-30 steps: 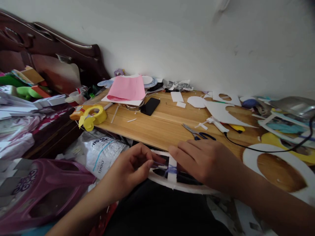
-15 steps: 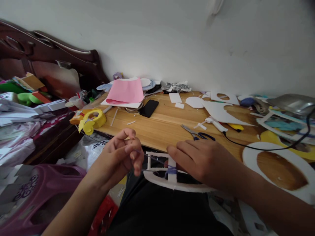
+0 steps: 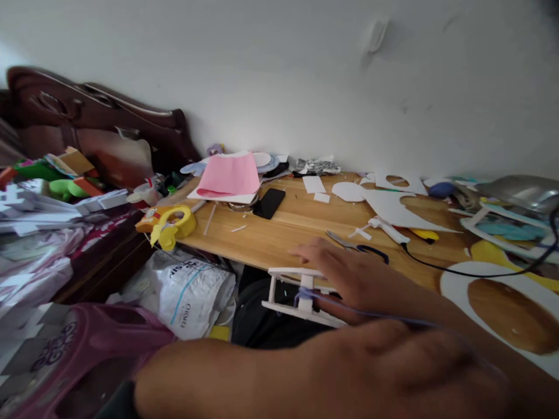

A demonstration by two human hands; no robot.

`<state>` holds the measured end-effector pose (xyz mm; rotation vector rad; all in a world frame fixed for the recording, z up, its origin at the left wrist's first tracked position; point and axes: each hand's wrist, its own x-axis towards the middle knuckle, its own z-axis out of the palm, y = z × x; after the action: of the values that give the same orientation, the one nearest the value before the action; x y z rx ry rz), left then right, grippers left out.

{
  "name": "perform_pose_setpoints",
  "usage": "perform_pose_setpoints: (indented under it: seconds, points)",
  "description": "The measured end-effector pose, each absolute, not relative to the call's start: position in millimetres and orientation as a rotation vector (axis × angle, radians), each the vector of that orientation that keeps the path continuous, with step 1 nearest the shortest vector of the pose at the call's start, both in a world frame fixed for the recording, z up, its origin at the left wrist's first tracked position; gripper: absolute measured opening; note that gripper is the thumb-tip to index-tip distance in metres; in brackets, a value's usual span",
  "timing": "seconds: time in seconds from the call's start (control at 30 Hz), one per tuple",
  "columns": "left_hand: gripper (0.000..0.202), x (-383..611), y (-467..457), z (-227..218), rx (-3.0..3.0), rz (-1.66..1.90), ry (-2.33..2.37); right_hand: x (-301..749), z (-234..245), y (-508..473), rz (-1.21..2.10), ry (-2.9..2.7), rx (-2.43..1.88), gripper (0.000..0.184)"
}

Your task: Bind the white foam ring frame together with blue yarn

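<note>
A small white frame [image 3: 301, 313] with crossbars sits over my lap at the table's front edge. My right hand [image 3: 349, 282] lies over its right part and grips it, fingers partly hidden. Purple yarn [image 3: 371, 313] is wound around one crossbar and runs taut to the right. In the foreground, blurred, my left hand [image 3: 406, 366] reaches across in front of my right forearm, closed on the yarn; its fingertips are hard to make out. Beyond my right hand, scissors [image 3: 358, 247] with dark handles lie on the table.
A white glue gun [image 3: 391, 230] with a black cable, a phone [image 3: 269, 203], pink sheet [image 3: 229, 174] and yellow tape roll [image 3: 181, 221] lie on the wooden table [image 3: 248, 247]. White cut-out pieces [image 3: 454, 279] are at right. A plastic bag [image 3: 196, 297] and purple stool [image 3: 96, 343] stand left.
My left hand has swept from the left of the frame to the lower right, drawing the yarn across. My right hand stays on the frame. The view has shifted slightly.
</note>
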<state>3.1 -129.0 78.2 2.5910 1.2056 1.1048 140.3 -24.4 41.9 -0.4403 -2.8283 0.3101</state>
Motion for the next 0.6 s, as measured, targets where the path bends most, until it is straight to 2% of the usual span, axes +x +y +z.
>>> perform_pose_setpoints:
  seconds: [0.03, 0.07, 0.1, 0.13, 0.17, 0.27, 0.33, 0.5, 0.6]
  points:
    - [0.033, 11, -131, 70, 2.821, 0.947, 1.162, 141, 43, -23, 0.427, -2.811, -0.485, 0.052]
    - [0.043, 18, -133, 61, 3.279, 0.599, 0.945, 143, 44, -21, 0.540, -2.798, -0.535, 0.047]
    - [0.044, 23, -135, 51, 3.503, 0.293, 0.847, 145, 46, -20, 0.630, -2.789, -0.584, 0.042]
    - [0.042, 26, -137, 40, 3.566, 0.307, 0.649, 147, 48, -19, 0.703, -2.780, -0.626, 0.039]
    - [0.039, 27, -139, 29, 3.515, 0.336, 0.735, 149, 49, -19, 0.766, -2.776, -0.643, 0.037]
    - [0.031, 24, -142, 5, 3.155, 0.665, 1.286, 156, 53, -16, 0.900, -2.760, -0.602, 0.042]
    - [0.029, 16, -139, -2, 2.911, 0.813, 1.483, 159, 53, -13, 0.970, -2.733, -0.547, 0.044]
    - [0.021, -24, -129, -4, 2.534, 1.050, 1.546, 164, 48, -6, 1.044, -2.648, -0.487, 0.038]
    - [0.018, -50, -130, -11, 2.358, 1.148, 1.571, 168, 43, -9, 0.937, -2.511, -0.345, 0.029]
